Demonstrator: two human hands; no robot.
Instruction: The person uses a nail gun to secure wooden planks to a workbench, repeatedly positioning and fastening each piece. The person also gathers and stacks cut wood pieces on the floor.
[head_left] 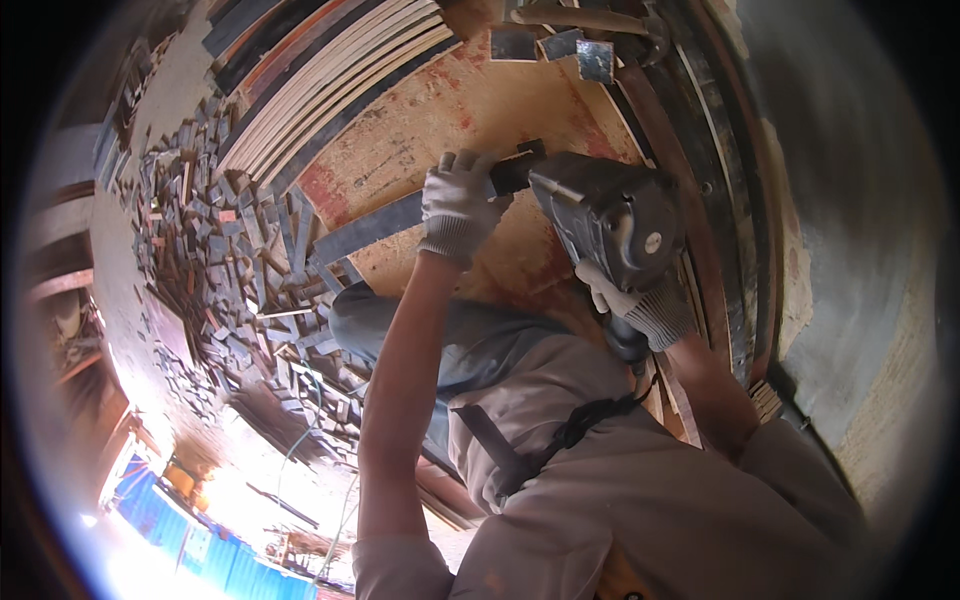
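At the far left a heap of short dark offcuts (215, 265) covers the floor, too many and too jumbled to count. Right of it lies a stack of long pale and dark strips (330, 75), roughly a dozen, though the fisheye bend makes the count unsure. The left hand (458, 205), in a white knit glove, presses fingers curled down on one dark strip (370, 228) that lies across the reddish plywood board (450, 120). The strip's right end meets the front of a single grey power saw (610, 215). The right hand (640, 305), also gloved, is wrapped tight around the saw's handle from below. Three small dark squares (560, 45) sit at the board's far edge.

The risk, as I judge it, is the left fingers resting so close to the saw's nose: a slip or kick of the strip could carry them into the blade. The loose glove knit could also snag.
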